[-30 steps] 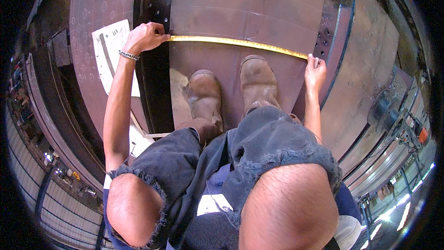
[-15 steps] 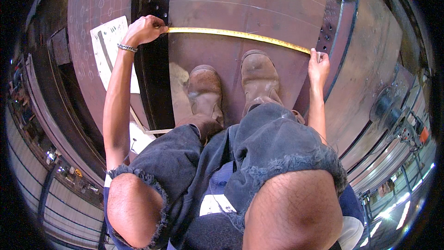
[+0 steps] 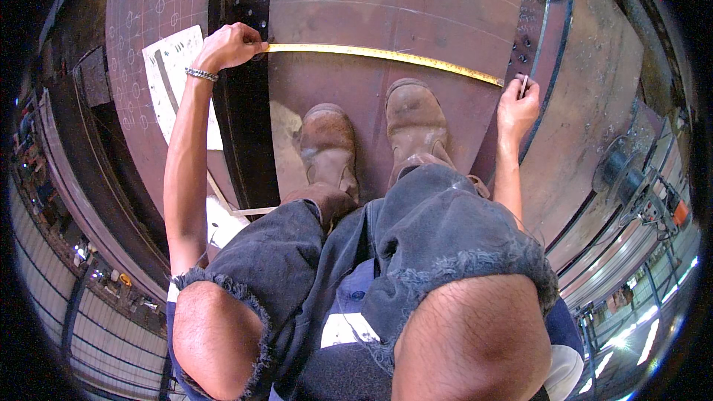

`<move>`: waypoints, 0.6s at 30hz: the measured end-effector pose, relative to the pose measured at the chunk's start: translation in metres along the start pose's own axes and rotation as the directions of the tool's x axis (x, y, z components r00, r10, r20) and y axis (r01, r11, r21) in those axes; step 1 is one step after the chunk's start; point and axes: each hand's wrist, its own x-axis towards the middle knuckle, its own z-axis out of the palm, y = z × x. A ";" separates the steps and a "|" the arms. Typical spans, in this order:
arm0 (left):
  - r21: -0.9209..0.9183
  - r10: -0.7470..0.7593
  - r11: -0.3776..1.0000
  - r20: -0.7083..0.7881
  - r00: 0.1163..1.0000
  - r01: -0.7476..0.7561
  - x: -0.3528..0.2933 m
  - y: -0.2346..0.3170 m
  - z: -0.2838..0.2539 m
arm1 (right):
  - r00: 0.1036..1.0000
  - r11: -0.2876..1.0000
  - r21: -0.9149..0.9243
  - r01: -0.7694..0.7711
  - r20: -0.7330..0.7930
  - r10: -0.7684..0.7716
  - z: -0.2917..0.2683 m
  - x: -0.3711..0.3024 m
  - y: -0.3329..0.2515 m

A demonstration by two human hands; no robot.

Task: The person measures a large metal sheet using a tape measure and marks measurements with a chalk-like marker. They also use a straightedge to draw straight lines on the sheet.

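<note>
We're mid-measure here; left hand (image 3: pixel 226 46) pinches the yellow tape measure (image 3: pixel 382 56) end at 10 o'clock on the rusty steel plate (image 3: pixel 394 0), right hand (image 3: pixel 516 108) closed on a thin marker (image 3: pixel 523 86) at 2 o'clock; marking probably next, needs tape taut.

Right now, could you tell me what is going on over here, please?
A person crouches on a rusty steel plate, both boots planted on it. A yellow tape measure is stretched across the plate. The left hand pins one end at the plate's left edge. The right hand is at the other end, holding a small pale marker. A paper drawing lies on the neighbouring plate.
</note>
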 end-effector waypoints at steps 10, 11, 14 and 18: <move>0.003 0.024 1.000 -0.006 1.000 -0.024 0.003 0.000 0.000 | 0.952 0.892 0.360 0.274 0.026 -0.304 -0.005 -0.002 -0.071; 0.003 0.017 1.000 -0.002 1.000 -0.017 0.003 -0.001 0.000 | 0.960 0.878 0.426 0.218 0.065 -0.271 -0.002 -0.002 -0.076; -0.004 0.007 1.000 0.016 1.000 -0.007 0.004 -0.002 0.001 | 0.958 0.816 0.577 0.048 0.205 -0.201 0.002 -0.002 -0.088; -0.013 0.013 1.000 0.016 1.000 -0.013 0.004 -0.005 0.002 | 0.905 0.781 0.607 0.148 0.235 -0.354 0.015 -0.003 -0.093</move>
